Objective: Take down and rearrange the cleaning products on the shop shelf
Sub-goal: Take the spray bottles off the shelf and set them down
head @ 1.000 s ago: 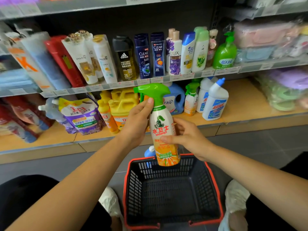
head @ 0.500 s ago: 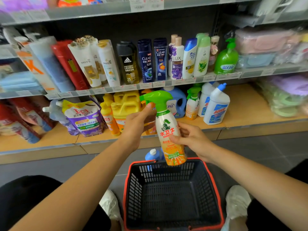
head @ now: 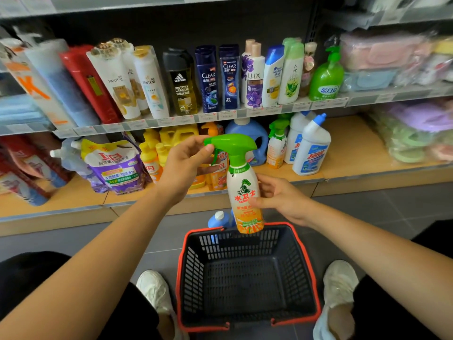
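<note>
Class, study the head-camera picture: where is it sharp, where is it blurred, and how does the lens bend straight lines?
Head view: the label on the spray bottle is sharp at centre; the pastel packs at the right edge smear into blur; the shelf strip bows, a wide-angle distortion; light is even, without hard shadows.

This was a shop aisle. At twelve o'clock, branded shampoo bottles [head: 229, 77] stood in rows above a strip of price labels [head: 208, 117]. Beneath them, yellow detergent jugs [head: 179, 134] and toilet-cleaner bottles [head: 310, 148] lined a wooden shelf [head: 355, 143]. At six o'clock a red-rimmed shopping basket [head: 196, 266] sat on the grey floor [head: 392, 204].
</note>
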`<state>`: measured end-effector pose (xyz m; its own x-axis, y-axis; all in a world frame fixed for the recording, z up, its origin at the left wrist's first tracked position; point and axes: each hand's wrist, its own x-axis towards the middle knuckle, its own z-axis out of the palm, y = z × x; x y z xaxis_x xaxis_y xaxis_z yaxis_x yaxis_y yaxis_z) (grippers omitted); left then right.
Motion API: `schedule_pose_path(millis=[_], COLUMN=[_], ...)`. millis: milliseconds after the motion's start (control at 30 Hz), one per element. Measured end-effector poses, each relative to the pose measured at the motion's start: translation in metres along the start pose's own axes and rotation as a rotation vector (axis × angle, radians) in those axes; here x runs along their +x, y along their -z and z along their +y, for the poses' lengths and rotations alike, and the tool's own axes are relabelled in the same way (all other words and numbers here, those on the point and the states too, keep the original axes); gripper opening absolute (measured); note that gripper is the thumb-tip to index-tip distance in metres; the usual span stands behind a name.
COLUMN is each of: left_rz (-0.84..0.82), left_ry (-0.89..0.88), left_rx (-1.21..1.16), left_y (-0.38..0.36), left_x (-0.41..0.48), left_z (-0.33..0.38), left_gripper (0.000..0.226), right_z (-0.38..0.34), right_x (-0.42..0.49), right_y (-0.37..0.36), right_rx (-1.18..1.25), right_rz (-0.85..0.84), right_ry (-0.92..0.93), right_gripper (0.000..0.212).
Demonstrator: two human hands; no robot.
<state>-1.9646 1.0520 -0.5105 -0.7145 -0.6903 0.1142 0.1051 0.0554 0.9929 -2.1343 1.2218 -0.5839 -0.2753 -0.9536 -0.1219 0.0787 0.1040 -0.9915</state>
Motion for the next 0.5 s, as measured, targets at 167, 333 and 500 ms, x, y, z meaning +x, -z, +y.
schedule_pose_path(millis=[167,333,500], left_rz=[-0.089,-0.155,-0.122], left_ry=[-0.115,-0.206,-0.345], left_rx=[0.082,0.386,0.585], left_y=[-0.014,-0.028,-0.024], left_x=[-0.010,-0.022,-0.022], left_z=[0.003,-0.005,-0.003], left_gripper=[0.016,0.017,0.029], right_z=[-0.023,-0.051,-0.051], right_x=[0.000,-0.004,-0.005], right_y=[0.000,0.000,0.000], right_rx=[-0.136,-0.446,-0.500], right_rz=[0.077,0.175,0.163], right_ry=[0.121,0.351,0.354], right_gripper=[0.055,0.053,0.041])
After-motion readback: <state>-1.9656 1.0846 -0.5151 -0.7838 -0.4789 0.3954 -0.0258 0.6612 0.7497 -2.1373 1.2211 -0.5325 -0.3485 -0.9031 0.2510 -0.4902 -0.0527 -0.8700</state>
